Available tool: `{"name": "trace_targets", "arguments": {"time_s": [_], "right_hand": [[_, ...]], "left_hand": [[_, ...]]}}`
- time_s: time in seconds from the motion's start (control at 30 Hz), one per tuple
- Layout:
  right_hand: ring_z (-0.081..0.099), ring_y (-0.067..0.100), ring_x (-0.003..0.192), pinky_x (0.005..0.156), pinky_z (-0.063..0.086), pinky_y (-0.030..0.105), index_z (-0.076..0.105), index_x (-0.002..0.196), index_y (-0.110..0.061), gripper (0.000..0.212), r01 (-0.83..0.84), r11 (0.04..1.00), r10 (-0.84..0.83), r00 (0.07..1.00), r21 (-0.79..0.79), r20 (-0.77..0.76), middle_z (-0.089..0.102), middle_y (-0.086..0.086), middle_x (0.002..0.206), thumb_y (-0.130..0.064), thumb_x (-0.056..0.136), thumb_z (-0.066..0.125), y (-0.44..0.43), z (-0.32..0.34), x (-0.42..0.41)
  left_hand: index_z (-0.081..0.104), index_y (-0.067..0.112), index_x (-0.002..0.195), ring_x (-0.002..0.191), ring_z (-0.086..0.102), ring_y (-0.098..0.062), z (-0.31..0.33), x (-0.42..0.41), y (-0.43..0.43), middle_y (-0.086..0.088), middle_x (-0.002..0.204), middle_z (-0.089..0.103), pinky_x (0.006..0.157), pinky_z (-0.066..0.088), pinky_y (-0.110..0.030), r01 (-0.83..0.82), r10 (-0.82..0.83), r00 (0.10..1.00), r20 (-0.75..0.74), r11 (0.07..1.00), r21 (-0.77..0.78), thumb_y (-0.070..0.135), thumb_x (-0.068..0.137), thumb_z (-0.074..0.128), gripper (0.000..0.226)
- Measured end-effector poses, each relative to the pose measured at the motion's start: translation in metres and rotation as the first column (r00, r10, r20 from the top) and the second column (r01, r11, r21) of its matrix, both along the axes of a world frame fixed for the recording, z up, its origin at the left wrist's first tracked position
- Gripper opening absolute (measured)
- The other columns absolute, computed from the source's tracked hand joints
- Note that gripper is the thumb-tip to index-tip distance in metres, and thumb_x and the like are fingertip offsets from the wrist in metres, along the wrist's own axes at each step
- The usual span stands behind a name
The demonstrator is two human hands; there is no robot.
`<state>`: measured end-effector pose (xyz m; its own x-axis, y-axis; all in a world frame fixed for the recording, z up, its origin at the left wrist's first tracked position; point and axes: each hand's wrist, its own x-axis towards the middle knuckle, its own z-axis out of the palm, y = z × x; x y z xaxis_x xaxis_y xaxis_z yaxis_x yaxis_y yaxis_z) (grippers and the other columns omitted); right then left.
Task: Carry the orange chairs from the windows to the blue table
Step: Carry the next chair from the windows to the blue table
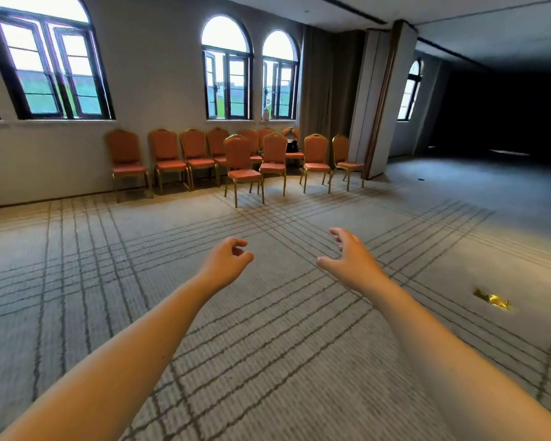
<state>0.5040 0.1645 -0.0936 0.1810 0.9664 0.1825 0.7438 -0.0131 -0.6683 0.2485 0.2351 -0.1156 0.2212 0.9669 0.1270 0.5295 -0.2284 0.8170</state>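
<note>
Grey carpet crossed by dark grid lines filled the room, running up to a pale wall with arched windows. Four windows could be counted: one large one at the left, cut off by the frame edge, two side by side in the middle, and one small one far to the right in the dark part of the room.

Eleven orange chairs with gold frames stood under the two middle windows, well apart from the hands. Seven lined the wall and four stood in front of them. Three of the back ones were partly hidden by the front chairs, so that count was less sure. One black bag sat on a back-row chair, and one small pale bottle stood on the sill above; neither could be made out in detail.

Both bare forearms reached forward over the carpet. The left hand had its fingers loosely curled and held nothing. The right hand was spread and also held nothing.

One gold object lay on the carpet to the right, too small to identify.
</note>
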Motion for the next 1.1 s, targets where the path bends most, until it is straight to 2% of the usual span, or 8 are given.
{"name": "trace_targets", "arguments": {"time_s": [0.13,0.27,0.37,0.47,0.53,0.73,0.97,1.1], "right_hand": [[0.044,0.011,0.108,0.083,0.042,0.029,0.029,0.15,-0.027,0.074,-0.006,1.0,0.006,1.0,-0.007,0.004,0.032,0.002,0.153,-0.035,0.088,0.068,0.104,-0.004,0.035],[0.042,0.023,0.133,0.096,0.042,0.036,0.029,0.151,-0.025,0.076,-0.022,1.0,0.022,1.0,-0.011,0.001,0.032,0.004,0.154,-0.034,0.087,0.069,0.224,-0.013,0.065],[0.042,0.024,0.132,0.098,0.042,0.038,0.029,0.15,-0.024,0.076,-0.015,1.0,0.015,1.0,-0.003,-0.002,0.032,0.005,0.153,-0.034,0.087,0.069,0.322,-0.01,0.084],[0.04,0.023,0.135,0.099,0.043,0.039,0.029,0.15,-0.026,0.077,-0.003,1.0,0.002,1.0,0.007,0.012,0.032,0.004,0.153,-0.035,0.086,0.069,0.41,-0.004,0.103],[0.04,0.022,0.134,0.095,0.044,0.037,0.029,0.15,-0.027,0.077,0.006,1.0,-0.006,1.0,0.002,0.002,0.032,0.003,0.153,-0.036,0.085,0.069,0.462,-0.003,0.117],[0.043,0.022,0.131,0.097,0.045,0.04,0.029,0.15,-0.027,0.075,0.014,0.999,-0.014,1.0,-0.042,-0.002,0.033,0.003,0.153,-0.036,0.086,0.067,0.585,-0.013,0.155],[0.039,0.024,0.136,0.104,0.042,0.045,0.027,0.151,-0.025,0.078,-0.023,0.998,0.021,1.0,-0.053,-0.023,0.031,0.006,0.154,-0.035,0.085,0.068,0.816,-0.027,0.216],[0.039,0.023,0.135,0.103,0.042,0.041,0.027,0.151,-0.027,0.079,-0.06,0.997,0.06,0.998,-0.043,-0.024,0.032,0.006,0.153,-0.036,0.085,0.069,0.939,-0.018,0.257]], "left_hand": [[0.051,0.019,0.129,0.092,0.059,-0.011,-0.007,0.035,0.101,0.002,0.104,0.059,0.076,0.047,-0.023,-0.028,0.029,0.999,0.031,0.999,-0.021,0.032,0.093,0.058,0.039],[0.051,0.02,0.128,0.091,0.06,-0.012,-0.018,0.068,0.22,0.002,0.101,0.06,0.078,0.049,-0.026,-0.02,0.021,0.999,0.042,1.0,-0.022,0.033,0.092,0.059,0.039],[0.051,0.02,0.128,0.093,0.06,-0.013,-0.016,0.088,0.323,0.0,0.103,0.06,0.087,0.051,-0.033,-0.008,0.009,0.998,0.057,1.0,-0.021,0.033,0.092,0.059,0.039],[0.051,0.022,0.126,0.091,0.06,-0.012,-0.008,0.106,0.419,0.002,0.101,0.06,0.086,0.052,-0.035,-0.015,0.015,0.998,0.064,1.0,-0.002,0.034,0.091,0.059,0.038],[0.052,0.021,0.126,0.091,0.06,-0.012,-0.006,0.12,0.474,0.002,0.1,0.06,0.087,0.052,-0.036,-0.013,0.013,0.997,0.075,1.0,-0.008,0.034,0.09,0.059,0.039],[0.05,0.025,0.122,0.086,0.062,-0.012,-0.017,0.154,0.598,0.004,0.1,0.061,0.071,0.052,-0.026,0.008,-0.005,0.998,0.063,0.999,-0.048,0.036,0.091,0.059,0.034],[0.05,0.019,0.126,0.091,0.062,-0.017,-0.025,0.217,0.819,0.0,0.101,0.061,0.083,0.053,-0.035,-0.029,0.033,0.998,0.053,0.997,-0.076,0.033,0.091,0.06,0.039],[0.052,0.017,0.127,0.089,0.062,-0.016,-0.013,0.257,0.934,0.0,0.099,0.063,0.081,0.053,-0.034,-0.076,0.079,0.995,0.064,0.995,-0.059,0.032,0.09,0.061,0.041]]}}
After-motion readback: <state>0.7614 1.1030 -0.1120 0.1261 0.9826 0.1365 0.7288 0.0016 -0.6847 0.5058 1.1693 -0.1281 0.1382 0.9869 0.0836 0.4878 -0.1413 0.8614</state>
